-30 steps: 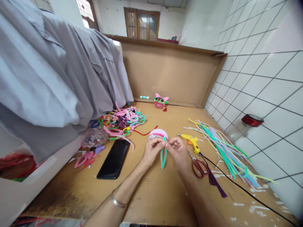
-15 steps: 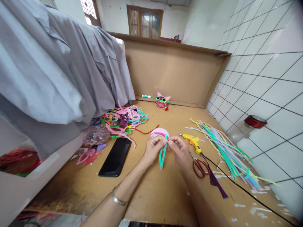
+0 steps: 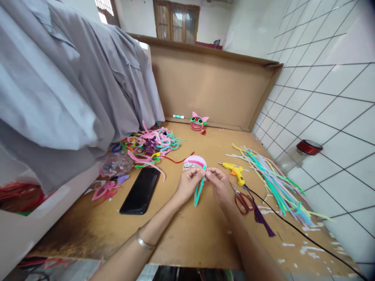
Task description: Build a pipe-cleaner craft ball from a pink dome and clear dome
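Note:
My left hand [image 3: 188, 184] and my right hand [image 3: 219, 185] meet over the middle of the brown table [image 3: 187, 238]. Both pinch the top of a folded teal pipe cleaner [image 3: 199, 191], whose loop hangs down toward me between the hands. Just beyond my fingertips lies a round pink piece [image 3: 194, 161] wound from pipe cleaners. Whether the teal pipe cleaner touches it I cannot tell.
A black phone [image 3: 141, 190] lies left of my hands, red-handled scissors [image 3: 241, 200] and a yellow glue gun [image 3: 234, 171] with its black cord to the right. Straight pipe cleaners [image 3: 274, 182] fan out at right, tangled ones [image 3: 150, 145] at left. A pink cat-faced toy [image 3: 198, 121] sits by the cardboard wall. Grey cloth [image 3: 64, 86] hangs at left.
My fingers have shifted a little on the teal pipe cleaner; its loop has swung slightly leftward. The view has tilted a bit.

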A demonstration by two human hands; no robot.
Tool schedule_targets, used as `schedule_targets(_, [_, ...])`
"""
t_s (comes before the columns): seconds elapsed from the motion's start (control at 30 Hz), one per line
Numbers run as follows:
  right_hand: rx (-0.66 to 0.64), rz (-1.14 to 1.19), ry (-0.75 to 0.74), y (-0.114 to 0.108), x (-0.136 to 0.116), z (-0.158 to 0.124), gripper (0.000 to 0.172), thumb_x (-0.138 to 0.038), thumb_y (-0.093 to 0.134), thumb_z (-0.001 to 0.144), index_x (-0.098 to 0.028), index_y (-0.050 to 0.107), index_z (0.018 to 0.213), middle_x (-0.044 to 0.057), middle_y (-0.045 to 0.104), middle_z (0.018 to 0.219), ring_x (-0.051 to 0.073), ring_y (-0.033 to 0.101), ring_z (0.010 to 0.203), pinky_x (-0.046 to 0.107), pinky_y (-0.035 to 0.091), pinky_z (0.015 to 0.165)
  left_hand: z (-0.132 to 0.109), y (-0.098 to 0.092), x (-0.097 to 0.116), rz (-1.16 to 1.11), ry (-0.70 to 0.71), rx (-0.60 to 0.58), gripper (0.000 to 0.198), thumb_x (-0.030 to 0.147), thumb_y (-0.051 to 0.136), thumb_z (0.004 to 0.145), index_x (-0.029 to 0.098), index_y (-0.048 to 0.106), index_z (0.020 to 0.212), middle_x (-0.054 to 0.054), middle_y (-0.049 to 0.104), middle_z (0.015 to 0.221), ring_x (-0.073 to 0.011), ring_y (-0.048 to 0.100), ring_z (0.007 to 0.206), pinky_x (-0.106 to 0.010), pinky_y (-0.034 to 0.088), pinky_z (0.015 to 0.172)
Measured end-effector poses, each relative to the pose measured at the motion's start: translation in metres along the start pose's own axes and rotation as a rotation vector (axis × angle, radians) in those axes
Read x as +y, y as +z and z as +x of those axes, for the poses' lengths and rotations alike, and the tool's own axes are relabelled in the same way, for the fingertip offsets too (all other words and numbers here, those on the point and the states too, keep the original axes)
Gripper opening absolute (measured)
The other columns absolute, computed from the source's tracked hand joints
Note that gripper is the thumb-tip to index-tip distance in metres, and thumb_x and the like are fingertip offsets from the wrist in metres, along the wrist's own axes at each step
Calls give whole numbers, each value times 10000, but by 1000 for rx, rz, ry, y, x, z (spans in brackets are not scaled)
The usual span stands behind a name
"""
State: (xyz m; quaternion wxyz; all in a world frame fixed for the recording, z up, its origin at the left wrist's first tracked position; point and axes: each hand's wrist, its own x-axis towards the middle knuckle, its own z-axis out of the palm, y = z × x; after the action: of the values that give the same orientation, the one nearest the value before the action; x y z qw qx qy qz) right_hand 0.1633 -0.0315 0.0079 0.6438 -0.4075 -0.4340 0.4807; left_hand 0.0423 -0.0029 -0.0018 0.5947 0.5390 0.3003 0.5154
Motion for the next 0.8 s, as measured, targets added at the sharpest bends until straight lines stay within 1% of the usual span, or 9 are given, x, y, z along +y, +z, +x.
schedule_targets(0.1, [-28,58,19,-4,2,-3,230,-392,733,702,-177,653,686,-21,594,595,110,536,552,241,456,566,-6,1,-1,32,-40,-44,430,548,686,726,125,615,687,-6,595,604,-96,514,531,-214,404,531])
schedule_targets(0.3, [-44,113,61,-5,7,-7,232,-394,727,711,-178,646,681,-31,562,576,108,506,506,229,441,466,-15,3,-9,-44,-78,-16,422,544,707,706,130,622,709,-2,610,617,-91,536,518,-219,434,543])
schedule_targets(0.43, [-60,98,59,-4,9,-8,232,-392,722,725,-174,655,682,-27,563,584,105,519,517,226,451,478,-17,-1,-10,-59,-92,-34,430,546,722,688,126,628,704,-9,622,621,-91,543,520,-223,446,551])
schedule_targets(0.63, [-41,100,102,-1,9,-8,258,-407,757,683,-166,668,664,-21,567,572,104,516,517,226,448,478,-17,-4,-7,-65,-102,-38,442,552,738,665,125,634,703,-5,624,610,-91,543,522,-226,459,562])
schedule_targets(0.8, [-15,136,98,1,8,-11,255,-403,780,658,-168,684,687,-22,575,564,98,511,500,222,450,468,-18,-4,-7,-77,-100,-53,442,554,736,668,126,635,704,-4,623,607,-94,547,526,-228,462,567])
